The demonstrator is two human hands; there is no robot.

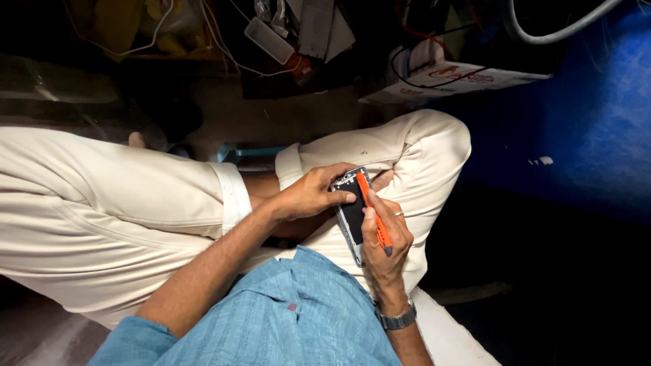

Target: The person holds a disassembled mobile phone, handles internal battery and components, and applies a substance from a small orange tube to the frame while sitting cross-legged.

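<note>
Both hands work over our lap, above crossed legs in cream trousers (122, 203). Left hand (308, 196): fingers curled round the upper end of a slim dark opened phone with exposed innards (350, 215), thumb pressed on its face to steady it against the knee. Right hand (385, 237): pinching an orange-handled screwdriver with a dark cap (374, 213) like a pen, its tip set near the phone's top edge, its lower fingers propping the phone's bottom end. A metal wristwatch (398, 318) sits on the right wrist. Beyond the knees: a white cardboard box (454, 78), tangled cables (224, 47), a blue wall (597, 115).
</note>
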